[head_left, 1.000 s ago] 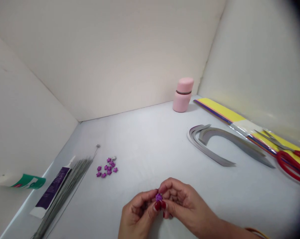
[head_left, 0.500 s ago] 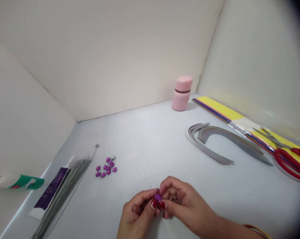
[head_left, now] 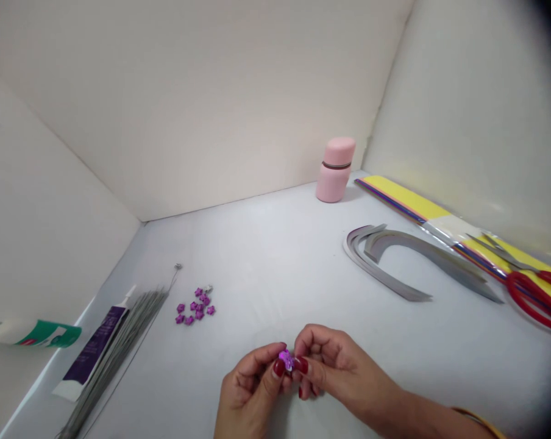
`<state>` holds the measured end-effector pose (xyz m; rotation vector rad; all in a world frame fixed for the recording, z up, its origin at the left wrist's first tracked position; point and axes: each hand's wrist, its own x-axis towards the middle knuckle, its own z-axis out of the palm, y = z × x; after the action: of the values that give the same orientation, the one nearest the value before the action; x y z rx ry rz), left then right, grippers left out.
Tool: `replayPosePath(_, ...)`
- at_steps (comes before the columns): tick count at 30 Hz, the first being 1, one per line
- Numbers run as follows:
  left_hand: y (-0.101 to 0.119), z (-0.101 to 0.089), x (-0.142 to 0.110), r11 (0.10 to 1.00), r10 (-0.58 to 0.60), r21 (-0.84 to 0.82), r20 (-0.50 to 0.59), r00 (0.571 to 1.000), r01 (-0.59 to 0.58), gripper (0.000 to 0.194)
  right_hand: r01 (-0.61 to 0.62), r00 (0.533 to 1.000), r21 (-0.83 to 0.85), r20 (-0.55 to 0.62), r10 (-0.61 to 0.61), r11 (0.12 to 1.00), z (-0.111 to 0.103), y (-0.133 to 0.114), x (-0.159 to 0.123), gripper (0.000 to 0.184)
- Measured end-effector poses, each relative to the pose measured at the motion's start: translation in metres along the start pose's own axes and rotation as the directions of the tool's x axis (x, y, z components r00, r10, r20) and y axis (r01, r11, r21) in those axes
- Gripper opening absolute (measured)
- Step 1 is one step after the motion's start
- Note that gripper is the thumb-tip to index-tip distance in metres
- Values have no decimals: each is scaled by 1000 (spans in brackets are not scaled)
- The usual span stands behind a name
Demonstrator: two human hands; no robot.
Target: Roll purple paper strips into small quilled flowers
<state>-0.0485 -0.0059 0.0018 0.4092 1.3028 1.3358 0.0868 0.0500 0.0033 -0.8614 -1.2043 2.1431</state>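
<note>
My left hand (head_left: 250, 393) and my right hand (head_left: 337, 369) meet low in the middle of the picture, just above the white table (head_left: 280, 256). Both pinch one small shiny purple paper star (head_left: 285, 359) between thumbs and fingertips. To the left lies a cluster of several more purple stars (head_left: 195, 306). A bundle of thin grey wires (head_left: 115, 353) lies farther left, beside a purple-labelled glue tube (head_left: 95, 347).
A pink jar (head_left: 334, 169) stands in the back corner. Curved grey paper strips (head_left: 403, 259) lie at right, beside a yellow pack of coloured strips (head_left: 422, 210) and red-handled scissors (head_left: 531, 283). A green and white tube (head_left: 33, 334) rests at far left. White walls enclose the table.
The purple star has turned a little between my fingertips and now catches the light. Both hands stay in the same spot.
</note>
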Motion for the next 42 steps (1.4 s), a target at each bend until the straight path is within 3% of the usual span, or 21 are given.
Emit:
replayPosePath(8, 0, 2, -4, 998, 28, 65, -54, 998, -25, 29, -73, 995, 22, -65, 74, 997, 2, -6, 0, 31)
replayPosePath(14, -3, 2, -5, 995, 53, 89, -27, 998, -50, 26, -85, 992, 24, -89, 87, 996, 4, -7, 0, 30)
replayPosePath(22, -3, 1, -6, 990, 88, 109, 14, 996, -89, 24, -87, 996, 105, -1, 87, 991, -5, -2, 3, 32)
replayPosePath(35, -4, -1, -8, 983, 54, 168, 119, 991, -73, 21, -164, 972, 39, 178, 155, 986, -21, 0, 6, 47)
replayPosePath(42, -6, -2, -9, 960, 131, 224, 175, 976, -169, 15, -160, 969, 39, 195, 150, 986, -24, 0, 6, 49)
